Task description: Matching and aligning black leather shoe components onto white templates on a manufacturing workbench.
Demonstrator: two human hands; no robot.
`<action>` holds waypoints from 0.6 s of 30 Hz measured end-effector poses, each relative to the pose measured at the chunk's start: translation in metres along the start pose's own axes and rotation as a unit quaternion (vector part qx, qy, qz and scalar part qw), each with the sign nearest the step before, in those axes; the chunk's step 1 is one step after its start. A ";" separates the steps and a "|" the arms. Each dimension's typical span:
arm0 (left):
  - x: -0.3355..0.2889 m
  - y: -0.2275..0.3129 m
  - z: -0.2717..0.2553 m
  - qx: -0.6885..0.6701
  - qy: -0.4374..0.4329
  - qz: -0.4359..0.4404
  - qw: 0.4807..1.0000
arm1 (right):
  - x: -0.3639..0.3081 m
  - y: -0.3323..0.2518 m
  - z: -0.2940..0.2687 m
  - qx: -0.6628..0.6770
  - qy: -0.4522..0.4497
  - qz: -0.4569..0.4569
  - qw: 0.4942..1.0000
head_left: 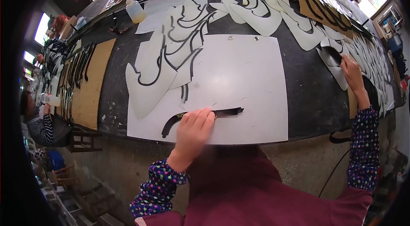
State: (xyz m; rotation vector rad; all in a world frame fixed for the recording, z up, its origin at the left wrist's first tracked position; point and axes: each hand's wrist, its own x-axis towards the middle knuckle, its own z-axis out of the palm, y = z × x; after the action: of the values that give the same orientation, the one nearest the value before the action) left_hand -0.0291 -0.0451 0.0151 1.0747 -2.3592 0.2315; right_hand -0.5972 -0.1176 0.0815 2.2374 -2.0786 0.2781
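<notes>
On a white sheet (pixel 239 85), my left hand (pixel 194 130) presses its closed fingers onto a curved black strip (pixel 171 122) with a toothed edge, whose straighter end sticks out to the right. Beyond it, several white curved pieces edged in black, shaped like shoe-upper parts (pixel 149 87), overlap in a fanned stack. Far to the right, my right hand (pixel 352 71) is stretched over a pile of plain white pieces. Its fingers close at the edge of a white curved piece (pixel 334 71) beside a dark patch; the fingertips are partly hidden.
A squeeze bottle (pixel 135 10) with yellowish liquid stands at the back left. Cardboard (pixel 100 70) with black strips lies on the left, another board (pixel 318 14) with strips at the back right. More white pieces (pixel 260 17) lie along the back. Another person (pixel 38 119) sits at far left.
</notes>
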 end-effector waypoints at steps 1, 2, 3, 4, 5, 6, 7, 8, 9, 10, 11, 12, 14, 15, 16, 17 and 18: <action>0.000 -0.002 0.000 0.014 0.008 0.012 1.000 | -0.003 -0.013 -0.003 -0.037 0.119 0.034 0.992; 0.000 -0.003 -0.003 0.020 0.003 0.007 1.000 | -0.005 -0.028 -0.008 -0.070 0.237 0.067 0.967; 0.001 -0.004 -0.007 0.027 -0.002 0.013 1.000 | -0.011 -0.037 -0.021 -0.070 0.313 0.072 0.945; -0.001 -0.006 -0.009 0.036 -0.010 0.021 0.999 | -0.015 -0.045 -0.031 -0.066 0.385 0.077 0.917; -0.002 -0.008 -0.009 0.035 -0.011 0.022 0.999 | -0.020 -0.055 -0.044 0.014 0.426 0.070 0.902; -0.005 -0.009 -0.008 0.028 0.001 0.009 1.000 | -0.023 -0.067 -0.053 0.095 0.462 0.061 0.880; -0.008 -0.009 -0.006 0.019 0.012 -0.005 1.000 | -0.026 -0.096 -0.061 0.139 0.445 0.048 0.884; -0.008 -0.007 -0.006 0.017 0.008 -0.006 1.000 | -0.027 -0.123 -0.055 0.139 0.441 0.050 0.885; -0.006 -0.003 -0.006 -0.023 0.006 -0.010 1.000 | -0.027 -0.149 -0.044 0.241 0.365 0.111 0.892; -0.003 0.001 -0.008 -0.064 0.006 -0.013 0.998 | -0.029 -0.169 -0.033 0.336 0.283 0.172 0.882; 0.002 0.005 -0.008 -0.069 0.005 -0.014 0.998 | -0.034 -0.181 -0.013 0.400 0.208 0.205 0.869; 0.010 0.009 -0.007 -0.085 -0.008 0.019 0.996 | -0.039 -0.190 0.010 0.460 0.131 0.236 0.846; 0.020 0.010 -0.003 -0.106 -0.021 0.049 0.993 | -0.046 -0.202 0.031 0.389 0.017 0.229 0.892; 0.021 0.010 0.000 -0.105 -0.031 0.058 0.992 | -0.048 -0.213 0.040 0.354 0.051 0.186 0.915; 0.022 0.009 0.002 -0.105 -0.040 0.066 0.991 | -0.051 -0.219 0.047 0.319 0.084 0.143 0.933; 0.021 0.007 0.003 -0.109 -0.043 0.062 0.991 | -0.055 -0.215 0.053 0.231 0.106 0.072 0.964; 0.021 0.005 0.002 -0.099 -0.049 0.061 0.992 | -0.056 -0.224 0.048 0.230 0.100 0.075 0.965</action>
State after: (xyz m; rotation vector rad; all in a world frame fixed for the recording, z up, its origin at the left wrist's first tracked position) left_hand -0.0448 -0.0565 0.0253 0.8672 -2.4774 -0.0123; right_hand -0.3739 -0.0531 0.0389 2.1470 -2.2521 1.0487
